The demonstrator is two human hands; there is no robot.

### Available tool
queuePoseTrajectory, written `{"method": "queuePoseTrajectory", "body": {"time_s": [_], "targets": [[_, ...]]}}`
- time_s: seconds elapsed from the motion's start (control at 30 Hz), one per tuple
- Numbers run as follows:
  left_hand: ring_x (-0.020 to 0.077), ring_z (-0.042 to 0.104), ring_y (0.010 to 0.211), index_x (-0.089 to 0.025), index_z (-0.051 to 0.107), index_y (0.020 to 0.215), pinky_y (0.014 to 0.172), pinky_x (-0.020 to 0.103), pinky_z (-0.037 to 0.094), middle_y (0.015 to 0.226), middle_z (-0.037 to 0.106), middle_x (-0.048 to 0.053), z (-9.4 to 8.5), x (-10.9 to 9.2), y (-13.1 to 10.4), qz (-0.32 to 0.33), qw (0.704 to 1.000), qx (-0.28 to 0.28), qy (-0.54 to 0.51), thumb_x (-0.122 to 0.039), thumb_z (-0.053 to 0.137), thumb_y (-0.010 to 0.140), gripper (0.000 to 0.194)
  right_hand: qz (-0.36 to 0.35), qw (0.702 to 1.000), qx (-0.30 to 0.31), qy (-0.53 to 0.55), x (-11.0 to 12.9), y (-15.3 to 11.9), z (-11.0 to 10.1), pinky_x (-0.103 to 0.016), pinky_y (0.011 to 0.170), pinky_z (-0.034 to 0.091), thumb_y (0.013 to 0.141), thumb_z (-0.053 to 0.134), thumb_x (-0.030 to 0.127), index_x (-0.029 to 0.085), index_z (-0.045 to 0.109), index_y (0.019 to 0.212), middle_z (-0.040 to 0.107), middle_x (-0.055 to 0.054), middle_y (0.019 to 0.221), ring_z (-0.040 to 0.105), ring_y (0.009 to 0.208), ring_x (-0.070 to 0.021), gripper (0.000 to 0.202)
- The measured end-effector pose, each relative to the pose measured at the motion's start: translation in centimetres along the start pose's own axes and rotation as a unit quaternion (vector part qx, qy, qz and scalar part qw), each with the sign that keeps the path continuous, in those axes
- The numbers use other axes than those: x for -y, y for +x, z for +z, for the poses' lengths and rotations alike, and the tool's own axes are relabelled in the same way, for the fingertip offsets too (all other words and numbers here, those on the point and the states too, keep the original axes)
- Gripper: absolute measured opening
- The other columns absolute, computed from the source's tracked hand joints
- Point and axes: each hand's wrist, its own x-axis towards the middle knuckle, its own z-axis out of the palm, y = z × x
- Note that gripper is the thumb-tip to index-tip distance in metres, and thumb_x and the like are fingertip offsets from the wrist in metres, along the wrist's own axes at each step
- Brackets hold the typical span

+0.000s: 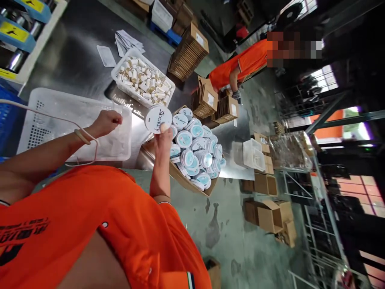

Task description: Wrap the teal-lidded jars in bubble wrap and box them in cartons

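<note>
Hand inspection: one round white container in grasp, many others in the carton

The right hand (164, 136) grasped a round, flat white container with dark lettering (159, 119), thumb on its printed face. It was held up between the carton and the basket. The left hand (110, 121) was loosely clenched above the perforated white plastic tray (36, 136); whether the fingers enclosed anything small, I could not tell.

Many round white containers, some with pale blue faces (204, 158), were heaped above the rim of an open brown cardboard carton (189, 184), just beside the right hand. Beyond the hands, a white plastic basket (120, 80) was well filled with small white cylindrical pieces with amber-coloured parts (144, 82). Both stood on the dark metal surface (78, 52). Crumpled clear plastic (111, 140) appeared to lie in the tray (its contents were hard to read through the glare).

As to progress, one container was in grasp and the heap, in my judgement, was large. No finished set could be identified, so the proportion handled could not be established.

A second person in orange (252, 60) was at the far side, near brown stacks of folded cardboard (204, 98).
</note>
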Motion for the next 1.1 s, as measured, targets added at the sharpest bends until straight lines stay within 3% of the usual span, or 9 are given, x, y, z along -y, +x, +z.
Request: {"method": "queuePoseTrajectory", "body": {"time_s": [0.1,0.27,0.43,0.57,0.67,0.8,0.93,1.03,1.1], "targets": [[0.0185,0.073,0.113,-0.014,0.082,0.101,0.113,0.033,0.056,0.121,0.083,0.007,0.6,-0.8,0.1,-0.008,0.999,0.034,0.024,-0.013,0.055,0.093,0.028,0.057,0.991,0.048,0.112,-1.1,-1.4,3.3,-0.053,0.12,0.066,0.102,0.069,0.056,0.026,0.074,0.13,0.084,-0.01,0.119,0.08,0.131,-0.0288,0.042],[0.022,0.07,0.132,-0.009,0.08,0.13,0.124,0.035,0.056,0.148,0.074,0.011,-0.2,-1.4,-0.2,0.017,0.999,0.021,0.031,-0.012,0.068,0.087,0.045,0.131,0.969,0.143,0.154,-3.7,-2.8,5.4,-0.061,0.112,0.069,0.104,0.068,0.07,0.023,0.071,0.126,0.085,-0.01,0.12,0.078,0.13,-0.0293,0.052],[0.0229,0.071,0.13,-0.012,0.086,0.127,0.12,0.037,0.058,0.149,0.074,0.01,-1.2,-0.8,-0.3,0.005,1.0,-0.003,-0.013,-0.012,0.06,0.084,0.05,0.162,0.976,0.085,0.116,-5.0,-2.2,5.0,-0.056,0.105,0.073,0.096,0.079,0.053,0.029,0.059,0.125,0.083,-0.005,0.119,0.082,0.117,-0.0262,0.043],[0.0275,0.076,0.118,-0.015,0.088,0.097,0.118,0.042,0.06,0.13,0.081,0.012,-0.7,-0.2,0.0,-0.034,0.999,-0.012,-0.001,-0.018,0.058,0.084,0.033,0.125,0.986,0.059,0.097,-4.5,-1.8,4.4,-0.051,0.104,0.072,0.098,0.073,0.053,0.03,0.058,0.132,0.081,-0.007,0.126,0.082,0.117,-0.0256,0.044],[0.0327,0.076,0.124,-0.017,0.087,0.107,0.121,0.044,0.058,0.13,0.081,0.013,0.0,-0.4,0.4,-0.039,0.999,-0.032,0.013,-0.021,0.061,0.081,0.037,0.029,0.995,0.052,0.082,-4.2,-1.9,5.1,-0.05,0.11,0.068,0.099,0.065,0.059,0.03,0.055,0.145,0.077,-0.01,0.136,0.078,0.127,-0.027,0.055],[0.0372,0.073,0.129,-0.014,0.083,0.121,0.118,0.046,0.06,0.132,0.079,0.015,-0.2,-0.5,0.6,0.007,1.0,-0.003,0.031,-0.024,0.064,0.076,0.05,-0.078,0.993,0.091,0.0,-4.8,-2.1,6.4,-0.049,0.12,0.061,0.09,0.073,0.054,0.027,0.056,0.143,0.072,-0.012,0.14,0.071,0.135,-0.0291,0.062],[0.0386,0.071,0.137,-0.011,0.075,0.149,0.121,0.048,0.059,0.149,0.073,0.017,-0.5,-0.3,0.5,-0.006,0.999,-0.001,0.032,-0.021,0.065,0.072,0.078,-0.078,0.981,0.081,-0.158,-5.7,-2.3,6.5,-0.044,0.118,0.06,0.092,0.081,0.045,0.02,0.063,0.142,0.074,-0.015,0.138,0.07,0.13,-0.0296,0.058],[0.0379,0.067,0.147,-0.01,0.07,0.158,0.129,0.048,0.054,0.162,0.067,0.018,-0.1,-0.4,0.3,-0.011,0.999,0.006,0.04,-0.016,0.065,0.071,0.087,-0.109,0.934,0.103,-0.326,-5.4,-2.6,6.4,-0.044,0.119,0.057,0.101,0.083,0.043,0.016,0.069,0.148,0.074,-0.017,0.142,0.068,0.135,-0.0325,0.056],[0.0386,0.061,0.156,-0.009,0.068,0.159,0.134,0.05,0.049,0.169,0.061,0.021,0.5,-0.9,0.0,-0.011,0.998,0.006,0.053,-0.013,0.066,0.076,0.083,-0.143,0.87,0.146,-0.449,-4.7,-2.7,6.8,-0.044,0.12,0.056,0.107,0.08,0.042,0.015,0.069,0.156,0.072,-0.02,0.149,0.067,0.14,-0.0343,0.057]]}}
